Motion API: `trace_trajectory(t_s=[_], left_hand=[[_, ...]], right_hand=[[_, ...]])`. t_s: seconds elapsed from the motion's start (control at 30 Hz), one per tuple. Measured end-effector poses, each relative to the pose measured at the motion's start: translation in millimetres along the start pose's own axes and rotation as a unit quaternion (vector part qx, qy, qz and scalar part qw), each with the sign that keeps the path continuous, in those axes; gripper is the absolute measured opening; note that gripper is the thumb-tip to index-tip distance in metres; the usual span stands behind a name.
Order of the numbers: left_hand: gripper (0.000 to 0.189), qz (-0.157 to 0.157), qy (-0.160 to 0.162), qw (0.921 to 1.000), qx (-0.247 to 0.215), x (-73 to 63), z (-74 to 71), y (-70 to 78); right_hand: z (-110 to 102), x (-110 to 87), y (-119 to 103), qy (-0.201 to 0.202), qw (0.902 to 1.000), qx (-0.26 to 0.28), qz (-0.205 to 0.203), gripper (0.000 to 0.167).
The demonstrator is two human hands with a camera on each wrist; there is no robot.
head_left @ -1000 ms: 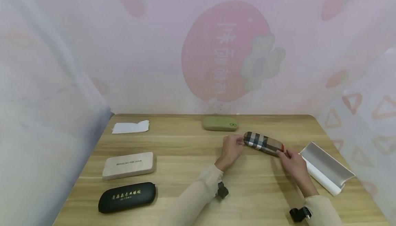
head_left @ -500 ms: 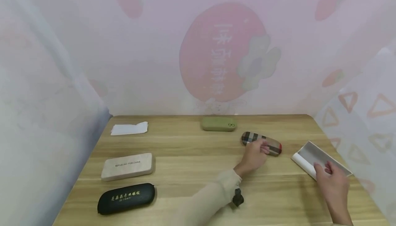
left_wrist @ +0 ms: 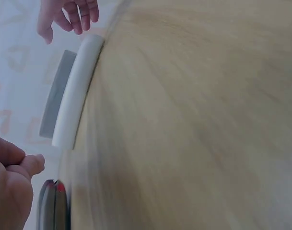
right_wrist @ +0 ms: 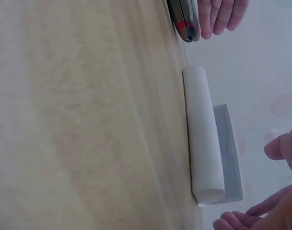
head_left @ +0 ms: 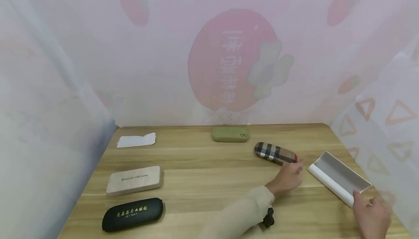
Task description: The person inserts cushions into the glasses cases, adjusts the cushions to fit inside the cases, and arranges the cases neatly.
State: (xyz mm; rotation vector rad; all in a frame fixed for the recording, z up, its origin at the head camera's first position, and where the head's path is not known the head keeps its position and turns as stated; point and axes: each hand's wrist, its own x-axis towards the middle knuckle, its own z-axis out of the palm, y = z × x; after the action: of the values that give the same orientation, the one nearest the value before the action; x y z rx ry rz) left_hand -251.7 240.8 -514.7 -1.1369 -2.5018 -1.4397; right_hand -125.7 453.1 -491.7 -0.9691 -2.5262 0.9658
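Note:
A plaid glasses case (head_left: 274,153) with a red end lies closed on the table. My left hand (head_left: 288,178) is just in front of its red end, its fingers loosely bent and holding nothing. To the right stands a white glasses case (head_left: 333,187) with its lid raised and a grey lining showing. My right hand (head_left: 373,213) is by this case's near end, thumb and fingers apart. In the right wrist view a small gap shows between the right hand (right_wrist: 280,211) and the white case (right_wrist: 205,139). Nothing is gripped by either hand.
A green glasses case (head_left: 230,134) sits at the table's back edge. On the left lie a white cloth (head_left: 136,140), a beige case (head_left: 134,181) with lettering and a black case (head_left: 132,214). Printed fabric walls (head_left: 163,86) rise behind and beside the wooden table (head_left: 196,195).
Both hands have left the plaid case, which lies where it was. The right hand has moved right, past the white case to its near end; the left hand has followed rightward along the plaid case.

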Motion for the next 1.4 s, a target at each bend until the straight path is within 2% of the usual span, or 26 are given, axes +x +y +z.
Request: trace_trajectory(t_s=[0.1,0.17,0.23,0.33,0.43,0.63,0.8,0.93,1.03,1.17,1.3,1.4], left_hand=[[0.047,-0.041,-0.042,0.9978,-0.028,2.8,8.0,0.5],[0.07,-0.073,-0.071,0.9937,-0.047,4.9,12.1,1.0],[0.085,-0.098,-0.098,0.9891,-0.05,7.7,15.4,1.7],[0.094,-0.106,-0.124,0.9864,-0.014,12.2,19.6,3.0],[0.101,-0.101,-0.144,0.9843,0.017,15.8,21.7,3.8],[0.105,-0.121,-0.164,0.979,-0.014,17.6,30.1,6.7],[0.098,-0.13,-0.161,0.9784,-0.01,14.1,28.4,11.3],[0.087,-0.121,-0.141,0.9826,-0.001,13.0,18.3,11.1],[0.07,-0.11,-0.114,0.9873,0.005,11.0,10.5,9.2],[0.038,-0.121,-0.093,0.9877,-0.034,1.6,3.1,7.4],[0.01,-0.143,-0.083,0.9829,-0.081,-9.4,-5.6,8.4],[0.011,-0.139,-0.083,0.9834,-0.082,-17.1,-14.3,9.6]], right_hand=[[2,1.3,6,-0.059,0.9976,-0.03,0.019,0.071],[5,2.1,8,-0.074,0.9964,-0.037,0.017,0.067],[9,2.8,9,-0.081,0.9958,-0.041,0.01,0.063],[16,4.1,11,-0.078,0.9961,-0.04,0.007,0.056],[20,4.4,10,-0.086,0.9955,-0.04,0.008,0.052],[20,5.2,13,-0.1,0.9939,-0.039,0.022,0.056],[21,7.6,21,-0.089,0.9947,-0.033,0.039,0.056],[20,9.4,18,-0.082,0.9956,-0.033,0.033,0.055],[19,10.6,14,-0.077,0.996,-0.038,0.026,0.054],[16,9.3,14,-0.088,0.9946,-0.044,0.033,0.061],[13,9.5,16,-0.115,0.9909,-0.058,0.04,0.071],[12,9.6,15,-0.132,0.9886,-0.066,0.028,0.075]])
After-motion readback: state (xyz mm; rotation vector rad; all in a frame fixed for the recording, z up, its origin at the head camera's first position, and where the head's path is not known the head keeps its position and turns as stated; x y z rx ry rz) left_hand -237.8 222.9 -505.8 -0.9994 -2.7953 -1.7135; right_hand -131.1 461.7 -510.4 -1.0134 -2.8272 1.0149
